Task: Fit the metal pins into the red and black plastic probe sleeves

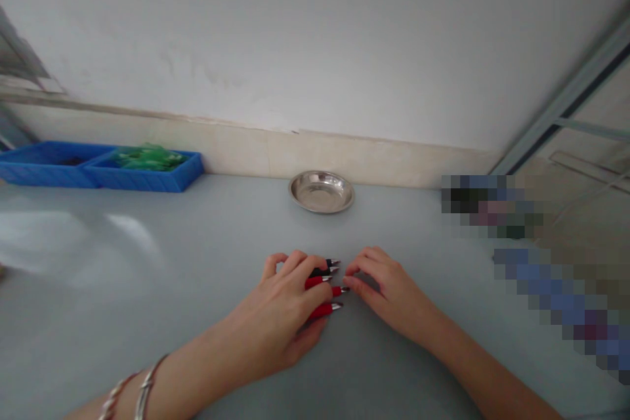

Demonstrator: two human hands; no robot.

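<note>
Several pens lie side by side on the grey table, their metal tips pointing right. The upper ones are black [322,272], the lower ones red [321,310]. My left hand [293,302] rests over the pens with its fingers curled around them, hiding their rear ends. My right hand [386,285] is just right of the tips, thumb and forefinger almost together at the tip of a red pen that sticks out further; whether it holds anything between them is too small to tell.
A round metal dish [321,193] stands behind the hands near the wall. At the back left are joined blue trays [138,180], one with green plastic [150,157]. Blurred-out items lie at the right edge beside a metal frame.
</note>
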